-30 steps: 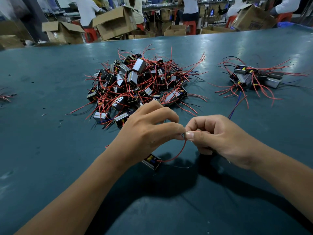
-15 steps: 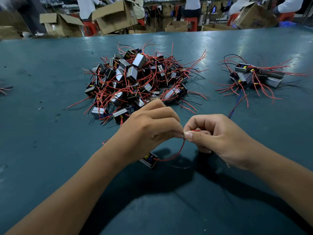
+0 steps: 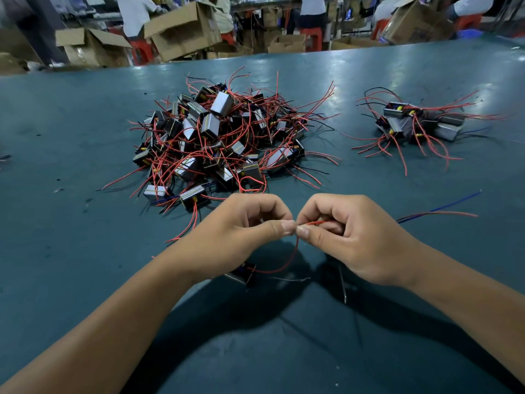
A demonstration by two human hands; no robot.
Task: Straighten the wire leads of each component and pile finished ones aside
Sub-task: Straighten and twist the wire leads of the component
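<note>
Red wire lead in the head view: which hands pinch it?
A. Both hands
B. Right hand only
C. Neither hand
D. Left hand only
A: the left hand and right hand both pinch the red wire lead where their thumb tips meet.

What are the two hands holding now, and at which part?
Both the left hand and right hand pinch one red wire lead near its free end, thumb tips meeting; its component hangs below the left wrist, ungripped.

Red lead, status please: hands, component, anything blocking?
Left hand and right hand both pinch the red lead. Component hangs under left wrist. Nothing blocking; big pile lies behind.
</note>
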